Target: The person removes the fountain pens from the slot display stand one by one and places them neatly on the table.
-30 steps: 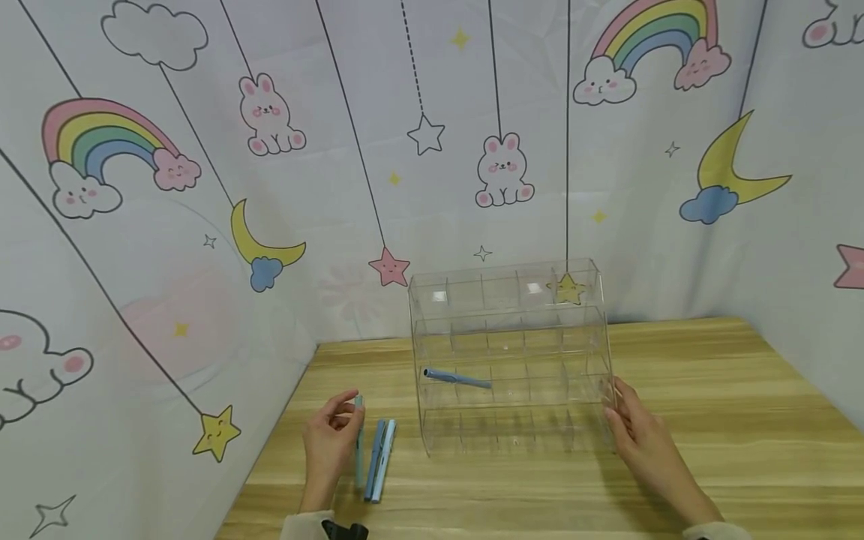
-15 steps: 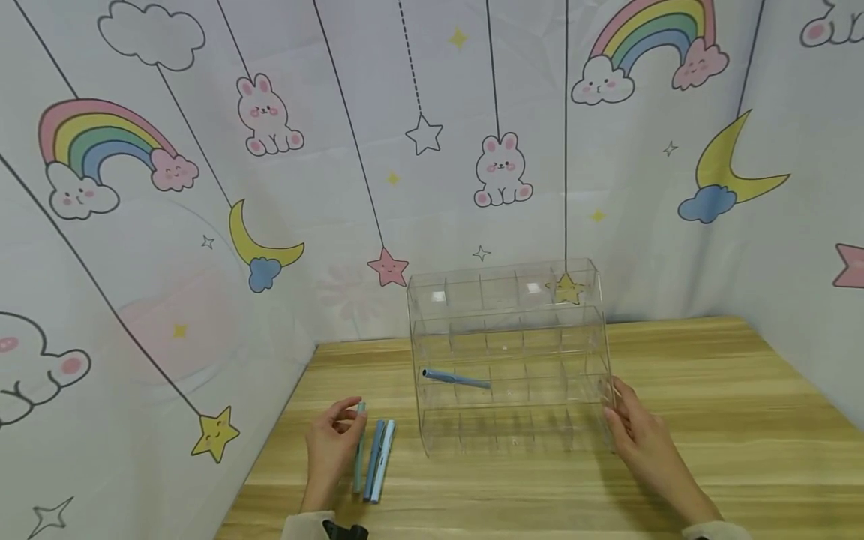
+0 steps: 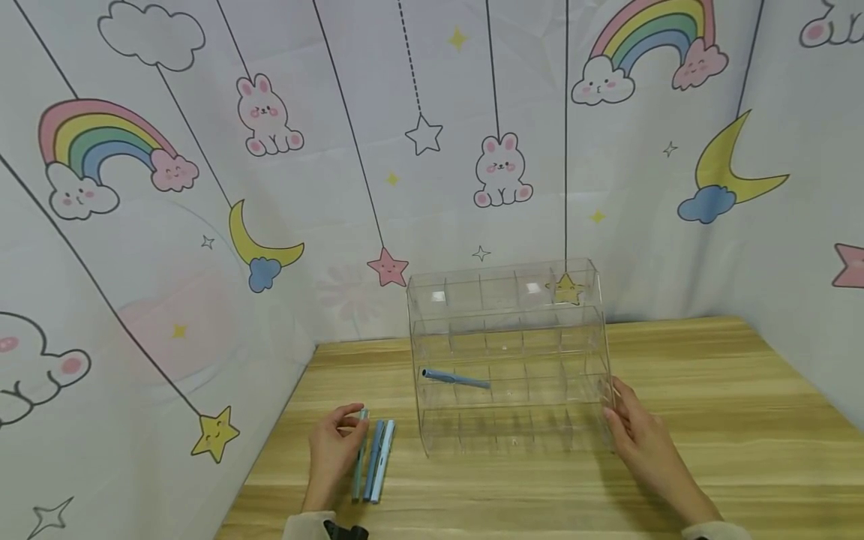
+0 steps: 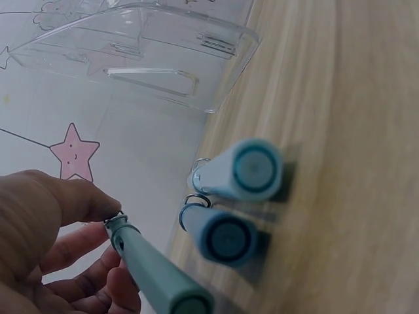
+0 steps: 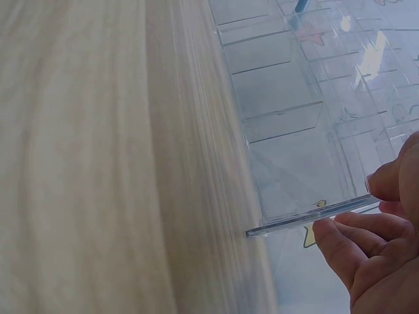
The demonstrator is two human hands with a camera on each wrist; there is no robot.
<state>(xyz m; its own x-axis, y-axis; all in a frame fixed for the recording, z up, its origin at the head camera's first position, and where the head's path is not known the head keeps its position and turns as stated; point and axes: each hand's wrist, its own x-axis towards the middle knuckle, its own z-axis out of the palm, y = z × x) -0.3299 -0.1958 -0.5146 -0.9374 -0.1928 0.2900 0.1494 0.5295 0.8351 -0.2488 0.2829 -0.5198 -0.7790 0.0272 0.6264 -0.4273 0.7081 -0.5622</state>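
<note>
My left hand [image 3: 335, 454] pinches a green pen [image 4: 154, 268] near its clip end between thumb and fingers. Right beside it on the table lie a darker blue pen [image 3: 373, 461] and a pale blue pen [image 3: 384, 463], roughly parallel to it. A clear compartment rack [image 3: 472, 291] stands upright to the right of the pens. Across the left of its third row from the top rests another blue pen [image 3: 455, 379], slightly tilted. At the rack's right side panel [image 5: 308, 217], my right hand [image 3: 641, 435] grips the edge, thumb on one face and fingers on the other.
The wood-grain table [image 3: 513, 495] carries everything. A white curtain [image 3: 351, 187] printed with rainbows, rabbits and stars closes off the back and both sides, close behind the rack.
My left hand has moved slightly right and toward me, bringing the green pen down alongside the two blue pens. The right hand and the rack have stayed in place.
</note>
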